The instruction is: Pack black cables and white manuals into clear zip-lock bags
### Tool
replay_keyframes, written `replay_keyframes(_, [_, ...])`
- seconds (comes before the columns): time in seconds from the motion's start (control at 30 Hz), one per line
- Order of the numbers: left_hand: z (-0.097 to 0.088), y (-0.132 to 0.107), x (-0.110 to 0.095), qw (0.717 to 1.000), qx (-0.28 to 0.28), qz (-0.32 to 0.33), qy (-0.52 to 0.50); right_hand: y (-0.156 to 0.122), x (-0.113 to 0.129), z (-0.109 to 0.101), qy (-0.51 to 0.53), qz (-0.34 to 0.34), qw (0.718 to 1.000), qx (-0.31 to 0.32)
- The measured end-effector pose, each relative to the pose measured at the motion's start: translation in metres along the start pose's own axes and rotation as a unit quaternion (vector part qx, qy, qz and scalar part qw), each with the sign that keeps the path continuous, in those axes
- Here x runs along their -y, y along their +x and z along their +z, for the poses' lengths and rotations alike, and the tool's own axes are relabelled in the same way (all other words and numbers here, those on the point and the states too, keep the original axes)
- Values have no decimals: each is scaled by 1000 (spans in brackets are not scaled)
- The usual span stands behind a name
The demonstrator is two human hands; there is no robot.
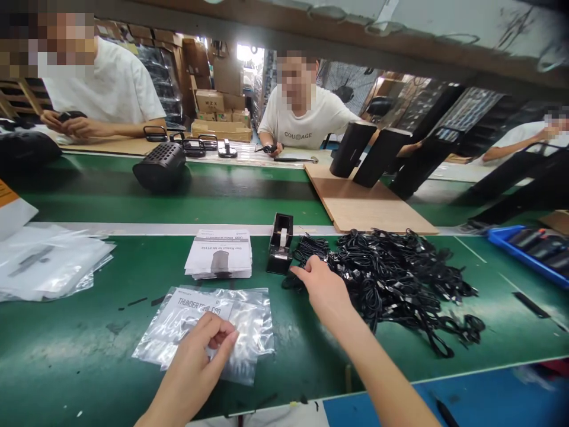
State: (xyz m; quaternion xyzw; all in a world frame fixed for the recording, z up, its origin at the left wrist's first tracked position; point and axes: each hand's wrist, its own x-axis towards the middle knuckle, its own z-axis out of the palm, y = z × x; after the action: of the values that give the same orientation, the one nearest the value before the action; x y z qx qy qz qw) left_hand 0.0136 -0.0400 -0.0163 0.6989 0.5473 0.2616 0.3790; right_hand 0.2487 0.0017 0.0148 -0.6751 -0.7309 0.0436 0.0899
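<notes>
My left hand (202, 353) is over clear plastic bags (253, 320), its fingers curled and thumb and forefinger pinched at the top bag. A printed booklet (207, 303) shows through that bag. At the left edge of a heap of black cables (391, 279) is my right hand (326, 290), bent downward with the thumb out to the left. Its other fingertips are hidden, so I cannot see whether it grips a cable. Just left of it stands a black tape dispenser (281, 246) with a white roll. A stack of user manuals (219, 255) lies beyond the bags.
More bagged papers (57, 261) lie at the left. Across the green bench, a black speaker (160, 166) sits on the belt, and two dark speakers (383, 155) stand on a wooden board (377, 207). A blue tray (528, 261) is at the right. Several people work opposite.
</notes>
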Motion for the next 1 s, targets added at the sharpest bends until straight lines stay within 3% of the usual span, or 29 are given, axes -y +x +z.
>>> replay_keyframes(0.1, [0,2,-1,1000,8,0,11,12,-25,-2,-24,-64,998,-2])
replay_keyframes(0.17, [0,3,-1,1000,16,-5,16,8,-24,-4,-24,-97,995,-19])
replay_keyframes(0.27, [0,4,-1,999,26,-10,20,-15,-1,-5,84,-107,990,-25])
replay_keyframes(0.37, [0,4,1,999,32,-6,12,-40,28,2,219,-98,968,67])
replay_keyframes(0.57, [0,1,2,998,-8,6,-67,-44,56,12,186,-62,968,158])
replay_keyframes(0.77, [-3,-1,2,997,-43,8,-60,-40,69,-2,318,-68,939,116])
replay_keyframes(0.9, [-9,-3,-1,995,-59,4,-82,-38,76,0,426,6,896,127])
replay_keyframes(1.0, [-12,-6,-5,994,-60,8,-87,-34,83,1,395,11,913,98])
